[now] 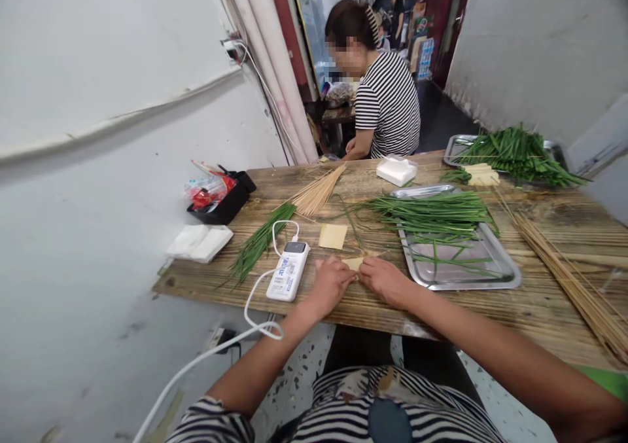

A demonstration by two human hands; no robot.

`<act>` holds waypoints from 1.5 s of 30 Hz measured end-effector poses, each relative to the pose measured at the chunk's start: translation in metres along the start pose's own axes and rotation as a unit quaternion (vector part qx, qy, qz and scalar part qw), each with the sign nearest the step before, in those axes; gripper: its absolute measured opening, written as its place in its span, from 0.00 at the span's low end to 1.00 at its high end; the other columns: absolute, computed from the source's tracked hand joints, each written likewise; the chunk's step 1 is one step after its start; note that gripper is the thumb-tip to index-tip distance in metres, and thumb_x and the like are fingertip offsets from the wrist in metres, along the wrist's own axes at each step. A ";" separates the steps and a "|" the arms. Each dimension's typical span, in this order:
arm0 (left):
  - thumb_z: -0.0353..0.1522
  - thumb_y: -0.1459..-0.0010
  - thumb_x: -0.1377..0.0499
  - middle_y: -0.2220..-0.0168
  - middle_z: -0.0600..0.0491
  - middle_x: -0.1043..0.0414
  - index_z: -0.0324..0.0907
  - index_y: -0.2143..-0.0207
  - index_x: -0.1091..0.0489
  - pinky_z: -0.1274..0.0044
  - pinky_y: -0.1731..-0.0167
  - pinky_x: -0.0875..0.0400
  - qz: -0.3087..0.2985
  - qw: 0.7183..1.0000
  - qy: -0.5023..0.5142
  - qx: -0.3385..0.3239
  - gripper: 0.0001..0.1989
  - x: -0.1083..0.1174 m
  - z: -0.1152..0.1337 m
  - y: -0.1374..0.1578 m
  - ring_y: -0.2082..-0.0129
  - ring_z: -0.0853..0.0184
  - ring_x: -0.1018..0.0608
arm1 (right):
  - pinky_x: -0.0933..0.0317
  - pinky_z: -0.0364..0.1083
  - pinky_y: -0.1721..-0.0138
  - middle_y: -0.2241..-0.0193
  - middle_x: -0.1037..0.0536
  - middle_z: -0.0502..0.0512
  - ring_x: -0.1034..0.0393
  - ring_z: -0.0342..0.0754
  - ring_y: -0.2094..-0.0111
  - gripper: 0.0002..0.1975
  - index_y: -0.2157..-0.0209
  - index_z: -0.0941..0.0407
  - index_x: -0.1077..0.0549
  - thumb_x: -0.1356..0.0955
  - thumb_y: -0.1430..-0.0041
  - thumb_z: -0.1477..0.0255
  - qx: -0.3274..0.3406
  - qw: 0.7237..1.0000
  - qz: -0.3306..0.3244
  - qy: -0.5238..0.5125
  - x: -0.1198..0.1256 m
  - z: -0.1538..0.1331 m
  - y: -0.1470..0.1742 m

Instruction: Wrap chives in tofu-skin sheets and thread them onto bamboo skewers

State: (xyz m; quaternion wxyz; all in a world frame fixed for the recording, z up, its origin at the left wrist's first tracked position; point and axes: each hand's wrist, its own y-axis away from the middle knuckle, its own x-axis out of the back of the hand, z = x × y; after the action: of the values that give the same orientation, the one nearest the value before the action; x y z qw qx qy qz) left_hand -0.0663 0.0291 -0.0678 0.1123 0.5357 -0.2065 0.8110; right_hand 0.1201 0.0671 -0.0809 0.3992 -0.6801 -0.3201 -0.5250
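Note:
My left hand (pixel 331 284) and my right hand (pixel 386 281) are close together near the table's front edge. Between them is a pale yellow tofu sheet (pixel 352 263), with the fingers of each hand closed on one side of it. A few thin green strands and what looks like a stick end show by the sheet; my fingers partly hide them. Just beyond lies a second, flat square tofu sheet (pixel 333 236). Right of my hands, a metal tray (pixel 510 278) bears long green chives (pixel 441 214).
A white power bank (pixel 289 273) with a cable is left of my hands, beside more chives (pixel 262 240). Bamboo skewers (pixel 318 191) are fanned behind; others (pixel 564 269) lie right. A black box (pixel 220 204) stands far left. A person (pixel 392 96) sits beyond the table.

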 end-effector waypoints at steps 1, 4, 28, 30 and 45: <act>0.34 0.38 0.44 0.68 0.53 0.25 0.46 0.65 0.24 0.69 0.61 0.46 0.026 0.999 -0.023 -0.006 0.09 -0.003 0.003 0.004 0.62 0.65 0.31 | 0.48 0.46 0.64 0.70 0.32 0.55 0.42 0.47 0.66 0.14 0.68 0.59 0.30 0.43 0.33 0.74 0.006 1.000 -0.010 0.001 0.001 0.001 -0.001; 0.35 0.36 0.47 0.67 0.53 0.25 0.44 0.64 0.27 0.69 0.60 0.47 0.074 0.994 -0.066 -0.034 0.10 -0.011 0.008 0.012 0.61 0.65 0.32 | 0.49 0.46 0.65 0.70 0.31 0.55 0.43 0.47 0.67 0.13 0.70 0.58 0.29 0.41 0.34 0.73 0.016 1.000 -0.024 -0.003 0.004 0.003 -0.002; 0.34 0.37 0.45 0.70 0.54 0.26 0.45 0.72 0.25 0.69 0.61 0.50 -0.015 1.000 -0.020 0.015 0.12 -0.001 0.005 -0.004 0.63 0.65 0.32 | 0.47 0.46 0.63 0.70 0.33 0.54 0.42 0.47 0.66 0.14 0.68 0.58 0.29 0.43 0.33 0.73 -0.040 0.998 0.031 -0.025 -0.004 -0.001 0.000; 0.34 0.37 0.46 0.69 0.53 0.25 0.44 0.70 0.26 0.68 0.61 0.50 0.001 0.999 -0.044 0.011 0.11 -0.003 0.009 0.000 0.62 0.65 0.32 | 0.48 0.46 0.64 0.71 0.33 0.53 0.43 0.46 0.67 0.15 0.71 0.58 0.29 0.42 0.33 0.72 -0.027 0.999 0.032 -0.031 -0.005 0.002 -0.002; 0.33 0.36 0.49 0.73 0.52 0.25 0.42 0.77 0.26 0.68 0.61 0.49 -0.052 0.999 -0.015 -0.006 0.19 0.004 0.001 -0.017 0.65 0.66 0.32 | 0.46 0.48 0.62 0.71 0.31 0.56 0.41 0.49 0.65 0.15 0.67 0.60 0.28 0.43 0.34 0.75 -0.031 0.996 0.077 0.043 -0.010 -0.006 0.003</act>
State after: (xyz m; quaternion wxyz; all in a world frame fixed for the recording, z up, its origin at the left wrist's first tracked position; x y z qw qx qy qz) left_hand -0.0600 0.0434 -0.0600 0.1540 0.5569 -0.1850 0.7949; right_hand 0.1173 0.0601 -0.0902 0.4308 -0.6912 -0.2328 -0.5314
